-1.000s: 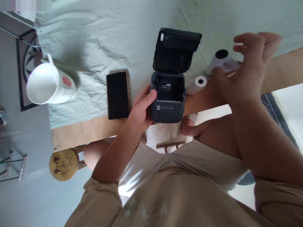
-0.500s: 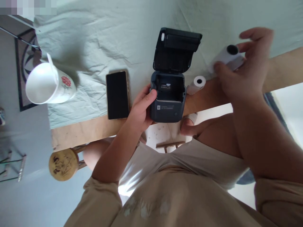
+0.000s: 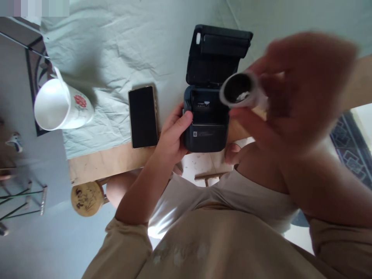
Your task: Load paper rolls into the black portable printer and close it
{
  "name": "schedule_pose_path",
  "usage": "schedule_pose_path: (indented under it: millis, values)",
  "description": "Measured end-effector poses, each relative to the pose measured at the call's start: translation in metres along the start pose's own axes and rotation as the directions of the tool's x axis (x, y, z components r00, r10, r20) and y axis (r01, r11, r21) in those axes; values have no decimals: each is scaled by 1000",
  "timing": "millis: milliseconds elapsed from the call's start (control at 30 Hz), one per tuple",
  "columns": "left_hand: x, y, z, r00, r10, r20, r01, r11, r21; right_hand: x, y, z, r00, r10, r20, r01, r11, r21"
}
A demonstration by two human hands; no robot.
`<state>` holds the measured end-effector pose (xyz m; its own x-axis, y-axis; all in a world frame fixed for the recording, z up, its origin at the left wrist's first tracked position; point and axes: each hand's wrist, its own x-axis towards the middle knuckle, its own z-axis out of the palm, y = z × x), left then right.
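My left hand point(image 3: 174, 133) grips a dark portable label printer point(image 3: 206, 137) by its left side, thumb on the rim. The printer's lid point(image 3: 217, 56) stands flipped back, and no roll shows in its bay. My right hand point(image 3: 302, 93), blurred by motion, pinches a white paper roll point(image 3: 255, 91) between thumb and fingers. This roll is beside the bay's upper right corner, its dark hollow core facing the camera with something white inside. Whether it touches the printer I cannot tell.
A black-screened phone point(image 3: 143, 116) lies left of the printer on the pale green cloth point(image 3: 116, 46). Farther left, a white flowered mug point(image 3: 78, 106) rests near the table's edge. The bare wooden table edge point(image 3: 99, 164) runs in front of my lap; a round stool point(image 3: 87, 198) stands below.
My right hand has lifted the white paper roll off the table and carried it left to the printer. The smaller roll by the printer is now hidden. My left hand keeps its grip.
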<state>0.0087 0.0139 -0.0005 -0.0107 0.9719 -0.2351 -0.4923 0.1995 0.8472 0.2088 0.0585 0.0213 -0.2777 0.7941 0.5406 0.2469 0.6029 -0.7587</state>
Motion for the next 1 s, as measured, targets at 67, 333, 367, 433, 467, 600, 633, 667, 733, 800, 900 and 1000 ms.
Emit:
schedule_pose_path:
  millis: [67, 333, 367, 433, 467, 600, 633, 667, 733, 800, 900, 1000]
  values:
    - [-1, -1, 0, 1000, 21, 7, -21, 1000, -12, 5, -6, 11, 996, -62, 67, 73, 982, -172]
    - [1, -3, -1, 1000, 2, 13, -2, 999, -34, 13, 3, 23, 927, -327, 186, 376, 804, -461]
    - [1, -3, 0, 1000, 4, 6, -4, 1000, -26, 12, 1, 22, 927, -336, 168, 375, 804, -462]
    - [1, -4, 0, 1000, 16, 3, -16, 1000, -10, 10, -4, 21, 930, -345, 129, 364, 807, -466]
    - [1, -5, 0, 1000, 22, 13, -22, 1000, -12, 8, -7, 20, 922, -365, 127, 381, 806, -452]
    - [0, -6, -2, 996, 57, 68, -55, 998, -37, 3, -11, 19, 868, -448, 215, 497, 798, -341]
    - [0, -6, -3, 995, 60, 81, -59, 998, -15, 2, -9, 19, 856, -455, 246, 515, 796, -318]
    - [0, -6, -4, 994, 61, 92, -63, 998, 16, 1, -7, 18, 848, -458, 268, 524, 798, -296]
    - [1, -7, -6, 992, 61, 106, -68, 995, 73, 0, -5, 16, 853, -452, 261, 513, 819, -259]
    - [2, -8, -7, 992, 61, 109, -72, 993, 98, 2, -4, 11, 897, -421, 134, 442, 849, -290]
    - [3, -10, -9, 993, 61, 105, -72, 993, 96, 6, -4, 2, 954, -291, -63, 241, 878, -414]
    - [2, -10, -9, 993, 76, 87, -85, 992, 97, 11, 2, -2, 978, -196, -72, 166, 940, -299]
